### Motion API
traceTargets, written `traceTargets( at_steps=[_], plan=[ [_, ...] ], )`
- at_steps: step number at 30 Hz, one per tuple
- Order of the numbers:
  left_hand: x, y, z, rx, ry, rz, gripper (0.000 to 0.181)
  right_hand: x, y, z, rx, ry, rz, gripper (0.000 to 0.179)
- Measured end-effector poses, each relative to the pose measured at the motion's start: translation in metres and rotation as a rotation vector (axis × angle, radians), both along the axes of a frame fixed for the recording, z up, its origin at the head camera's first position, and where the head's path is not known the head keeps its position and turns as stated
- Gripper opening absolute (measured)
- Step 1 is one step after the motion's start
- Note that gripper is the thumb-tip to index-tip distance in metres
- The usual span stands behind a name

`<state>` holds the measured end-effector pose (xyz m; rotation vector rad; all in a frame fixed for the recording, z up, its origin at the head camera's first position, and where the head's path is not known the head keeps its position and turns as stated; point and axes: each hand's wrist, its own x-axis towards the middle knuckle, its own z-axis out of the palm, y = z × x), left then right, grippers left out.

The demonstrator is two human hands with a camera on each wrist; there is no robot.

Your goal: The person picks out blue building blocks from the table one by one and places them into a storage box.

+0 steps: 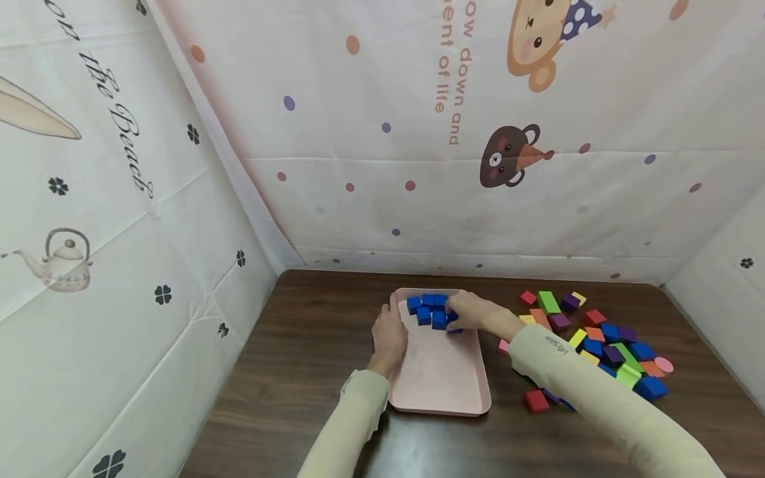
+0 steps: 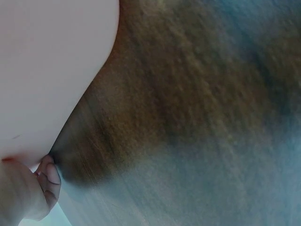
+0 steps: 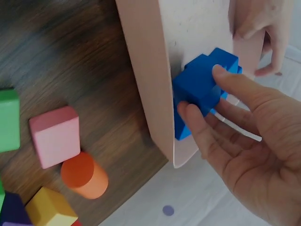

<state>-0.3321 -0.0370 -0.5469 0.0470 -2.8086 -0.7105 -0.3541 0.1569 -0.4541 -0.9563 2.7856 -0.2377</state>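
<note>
A pink rectangular tray (image 1: 440, 375) lies on the table, with several blue blocks (image 1: 424, 315) grouped at its far end. My left hand (image 1: 390, 337) grips the tray's left rim; in the left wrist view its fingers (image 2: 51, 175) curl at the edge. At the far right corner inside the tray, my right hand (image 1: 475, 311) pinches a blue block (image 3: 196, 84) between thumb and fingers. In the right wrist view, more blue blocks sit close by that one, partly hidden by it and by the fingers.
Right of the tray, several loose coloured blocks spread over the brown wooden table (image 1: 311, 345), partly behind my right sleeve. A pink block (image 3: 56, 137) and an orange cylinder (image 3: 84, 175) lie nearest the tray's side. A printed white cloth (image 1: 358, 212) hangs behind the table.
</note>
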Motion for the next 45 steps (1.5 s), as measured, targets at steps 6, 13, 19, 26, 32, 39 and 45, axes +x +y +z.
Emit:
traceTargets(
  at_steps=[6,13,19,26,32,39,45],
  plan=[
    [0.003,0.007,-0.001,0.013,-0.019,-0.016,0.061,0.003,-0.002,-0.006,0.026,0.045,-0.011,0.025],
    [0.004,0.008,0.001,0.012,-0.022,0.0,0.061,0.001,-0.008,-0.01,0.079,0.066,-0.071,0.019],
    [0.003,0.009,-0.003,0.031,-0.047,-0.005,0.062,0.002,-0.009,-0.017,0.096,0.108,-0.085,0.021],
    [0.005,0.007,-0.005,0.035,-0.004,0.001,0.062,0.005,0.003,-0.004,-0.003,0.035,-0.171,0.025],
    [0.003,0.004,-0.003,0.017,-0.004,0.008,0.063,0.0,0.051,0.024,-0.004,0.083,-0.234,0.026],
    [0.005,-0.004,0.001,0.032,-0.01,0.021,0.061,-0.005,0.141,0.047,0.051,0.059,-0.358,0.028],
    [0.004,-0.009,0.003,0.042,0.01,0.019,0.061,0.01,0.213,0.053,0.012,-0.157,-0.49,0.028]
  ],
)
